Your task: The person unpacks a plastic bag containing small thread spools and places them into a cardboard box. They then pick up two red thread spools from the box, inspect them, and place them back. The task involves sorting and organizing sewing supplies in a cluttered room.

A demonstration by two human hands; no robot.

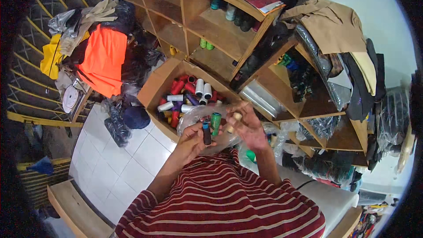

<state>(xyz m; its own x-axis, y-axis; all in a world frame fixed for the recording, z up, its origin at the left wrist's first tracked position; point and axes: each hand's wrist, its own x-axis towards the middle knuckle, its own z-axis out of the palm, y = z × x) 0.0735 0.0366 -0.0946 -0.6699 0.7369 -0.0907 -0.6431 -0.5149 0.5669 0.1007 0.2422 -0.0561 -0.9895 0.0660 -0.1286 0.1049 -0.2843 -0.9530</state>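
Observation:
My left hand (190,143) is closed around a dark thread spool (206,134) with a blue top, held upright. Opposite it, my right hand (250,128) is slightly blurred, its fingers curled at a cream-coloured spool (237,116). Between the two hands a green thread spool (215,122) stands at the clear plastic bag (227,140); what supports it is hidden. Just beyond, an open cardboard box (152,83) contains several red, white, purple and yellow spools, among them a white spool (199,87).
Behind the box rises a wooden cubby shelf (216,31) with a few spools. Another wooden shelf (310,117) stands at the right, draped with brown cloth (328,22). Orange fabric (104,59) hangs at the left. Black plastic bags (116,125) lie on the white tiled floor (103,163).

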